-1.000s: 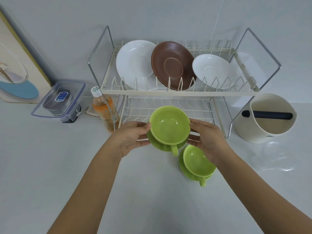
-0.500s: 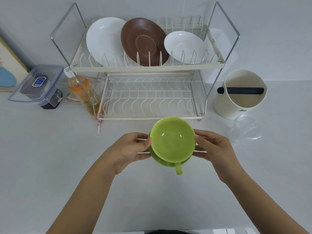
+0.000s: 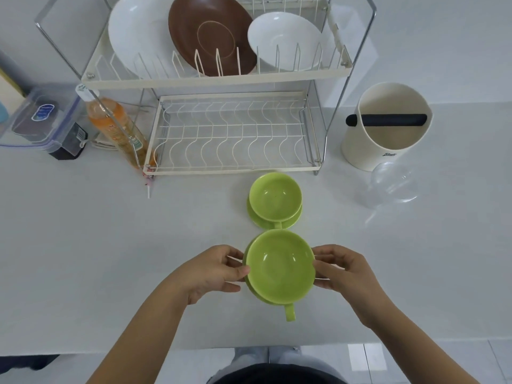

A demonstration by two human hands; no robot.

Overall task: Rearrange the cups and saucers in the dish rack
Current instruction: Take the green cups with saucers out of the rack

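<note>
A green cup (image 3: 279, 266) sits on a green saucer (image 3: 259, 296), held above the counter near its front edge. My left hand (image 3: 213, 270) grips the set on its left side and my right hand (image 3: 342, 268) grips it on the right, thumbs against the cup's rim. The cup's handle points toward me. A second green cup (image 3: 275, 196) on its saucer (image 3: 256, 220) stands on the counter just beyond. The two-tier dish rack (image 3: 230, 170) is behind; its lower shelf holds nothing. The upper shelf carries a white plate (image 3: 135, 34), a brown saucer (image 3: 210, 34) and a small white saucer (image 3: 285, 40).
A cream bin with a black bar (image 3: 388, 126) stands right of the rack, with a clear plastic lid (image 3: 390, 185) in front of it. Left of the rack are an orange bottle (image 3: 116, 126) and a clear lidded box (image 3: 41, 117). The counter's front edge (image 3: 110, 351) is close to me.
Both hands have carried the cup and saucer away from the rack toward me. The view tilted down, bringing the second cup and saucer back into sight on the counter.
</note>
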